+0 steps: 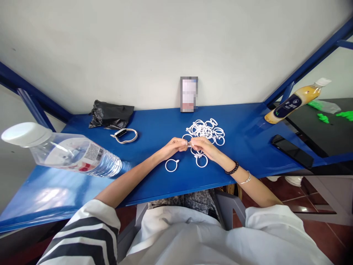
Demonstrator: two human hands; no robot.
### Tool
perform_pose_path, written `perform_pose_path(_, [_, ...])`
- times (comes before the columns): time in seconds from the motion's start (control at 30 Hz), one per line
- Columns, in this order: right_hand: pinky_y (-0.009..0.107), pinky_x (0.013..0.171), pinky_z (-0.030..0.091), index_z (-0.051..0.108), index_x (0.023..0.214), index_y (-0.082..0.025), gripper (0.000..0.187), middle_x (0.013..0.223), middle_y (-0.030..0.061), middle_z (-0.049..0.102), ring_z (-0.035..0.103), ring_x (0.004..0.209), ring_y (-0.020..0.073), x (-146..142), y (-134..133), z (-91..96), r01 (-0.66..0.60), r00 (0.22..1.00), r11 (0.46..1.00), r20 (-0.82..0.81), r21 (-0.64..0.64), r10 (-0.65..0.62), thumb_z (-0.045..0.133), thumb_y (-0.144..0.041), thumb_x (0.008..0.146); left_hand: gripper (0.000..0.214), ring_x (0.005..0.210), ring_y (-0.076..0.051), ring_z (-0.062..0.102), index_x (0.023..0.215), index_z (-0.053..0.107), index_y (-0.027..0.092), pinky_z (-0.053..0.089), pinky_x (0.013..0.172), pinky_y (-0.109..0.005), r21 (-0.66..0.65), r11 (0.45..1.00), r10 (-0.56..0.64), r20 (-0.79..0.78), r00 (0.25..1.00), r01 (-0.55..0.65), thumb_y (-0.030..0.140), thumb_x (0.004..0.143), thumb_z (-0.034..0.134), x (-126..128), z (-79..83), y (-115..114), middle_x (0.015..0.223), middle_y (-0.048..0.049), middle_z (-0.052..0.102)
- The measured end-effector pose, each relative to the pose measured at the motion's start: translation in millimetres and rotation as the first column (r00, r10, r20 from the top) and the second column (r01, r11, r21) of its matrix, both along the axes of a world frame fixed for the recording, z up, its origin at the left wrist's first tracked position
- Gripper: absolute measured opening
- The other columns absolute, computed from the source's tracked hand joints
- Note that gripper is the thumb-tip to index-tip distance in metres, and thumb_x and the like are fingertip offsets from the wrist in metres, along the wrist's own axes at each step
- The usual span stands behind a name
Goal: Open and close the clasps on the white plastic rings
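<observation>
My left hand (178,144) and my right hand (203,145) meet over the blue table, thumbs and fingers pinched together. A small whitish piece shows between their fingertips; it looks like part of a white plastic ring, mostly covered by the fingers. Just beyond the hands lies a heap of white plastic rings (204,129), each with a little knob, like curtain rings. One single ring (171,165) lies flat on the near side of my left hand. Below my right hand is another ring (202,161), close to more rings partly hidden by that hand.
A large water bottle (79,154) stands at the left. Behind it lie a watch (125,136) and a black plastic bag (110,115). A phone with a blurred screen (189,94) leans on the wall. At the right are a drink bottle (296,101) and a dark phone (292,150).
</observation>
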State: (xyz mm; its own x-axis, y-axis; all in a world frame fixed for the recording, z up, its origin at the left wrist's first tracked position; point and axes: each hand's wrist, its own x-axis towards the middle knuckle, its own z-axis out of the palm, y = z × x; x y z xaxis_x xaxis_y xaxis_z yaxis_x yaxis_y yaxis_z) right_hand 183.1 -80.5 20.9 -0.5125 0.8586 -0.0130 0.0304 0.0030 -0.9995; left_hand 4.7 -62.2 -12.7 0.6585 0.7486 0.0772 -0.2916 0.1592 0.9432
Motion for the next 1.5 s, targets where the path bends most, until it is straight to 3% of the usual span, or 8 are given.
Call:
perform_pose_path(0.13, [0.028,0.056,0.029,0.052,0.061,-0.020,0.040,0.060,-0.0010,0.048,0.039,0.056,0.0121,10,3,2.3,0.093,0.962,0.952,0.220,0.292,-0.161,0.054,-0.050,0.088,0.034,0.084,-0.018,0.060,0.085,0.072,0.014,0.046,0.074,-0.027,-0.115,0.993,0.044,0.051,0.998,-0.038,0.045,0.072,0.079,-6,-1.2,3,0.090,-0.0088,0.068])
perform_pose_path(0.27, [0.029,0.061,0.033,0.060,0.071,-0.019,0.028,0.072,0.0044,0.059,0.050,0.065,0.0163,19,8,-1.1,0.134,0.733,0.677,0.388,0.724,-0.559,0.057,-0.041,0.089,0.037,0.102,-0.019,0.060,0.110,0.069,0.021,0.049,0.079,-0.026,-0.234,0.967,0.130,0.108,0.986,-0.102,0.033,0.076,0.074,-11,-4.0,9,0.125,-0.0091,0.063])
perform_pose_path(0.43, [0.028,0.054,0.027,0.066,0.085,-0.018,0.017,0.091,0.0076,0.066,0.055,0.066,0.0168,26,12,-4.9,0.051,0.486,0.588,0.495,0.807,-0.721,0.059,-0.034,0.088,0.027,0.091,-0.017,0.062,0.096,0.070,0.015,0.049,0.077,-0.026,-0.323,0.936,0.194,0.135,0.972,-0.142,0.030,0.073,0.072,-14,-6.2,13,0.099,-0.0075,0.069])
perform_pose_path(0.57, [0.028,0.053,0.029,0.065,0.086,-0.017,0.021,0.093,0.0094,0.065,0.055,0.065,0.0161,20,6,-3.5,0.045,0.526,0.544,0.443,0.838,-0.726,0.055,-0.035,0.090,0.022,0.082,-0.016,0.062,0.087,0.070,0.013,0.048,0.074,-0.026,-0.337,0.930,0.200,0.133,0.971,-0.146,0.029,0.072,0.070,-13,-5.1,13,0.085,-0.0072,0.067])
perform_pose_path(0.73, [0.028,0.061,0.037,0.061,0.075,-0.019,0.024,0.074,0.0039,0.064,0.057,0.071,0.0172,-10,-15,-10.8,-0.204,0.740,0.624,0.536,0.754,-0.406,0.062,-0.039,0.087,0.020,0.079,-0.016,0.061,0.085,0.069,0.013,0.049,0.075,-0.026,-0.345,0.928,0.198,0.141,0.970,-0.140,0.029,0.072,0.068,-12,-4.0,13,0.082,-0.0066,0.066])
perform_pose_path(0.93, [0.029,0.059,0.031,0.062,0.074,-0.018,0.025,0.079,0.0049,0.067,0.057,0.078,0.0188,-36,-29,-23.6,-0.389,0.688,0.636,0.669,0.666,-0.280,0.069,-0.041,0.083,0.018,0.078,-0.015,0.060,0.083,0.068,0.014,0.048,0.073,-0.025,-0.339,0.929,0.199,0.126,0.972,-0.146,0.028,0.073,0.067,-12,-5.7,14,0.081,-0.0061,0.065])
perform_pose_path(1.07, [0.028,0.060,0.032,0.060,0.071,-0.018,0.012,0.078,0.0028,0.067,0.057,0.075,0.0167,-32,-23,-25.1,-0.376,0.685,0.679,0.683,0.631,-0.255,0.066,-0.019,0.082,0.019,0.077,-0.013,0.060,0.083,0.069,0.013,0.047,0.074,-0.024,-0.287,0.944,0.203,0.112,0.973,-0.164,0.026,0.070,0.072,-11,-6.0,13,0.081,-0.0050,0.066])
perform_pose_path(1.5, [0.027,0.056,0.032,0.063,0.081,-0.019,0.016,0.075,0.0037,0.065,0.053,0.061,0.0148,-13,-9,-17.8,-0.110,0.731,0.799,0.593,0.591,-0.338,0.056,-0.027,0.093,0.031,0.077,-0.013,0.062,0.089,0.069,0.015,0.047,0.074,-0.025,-0.006,0.976,0.218,-0.036,0.975,-0.218,0.038,0.072,0.080,-6,-8.0,4,0.083,-0.0026,0.068])
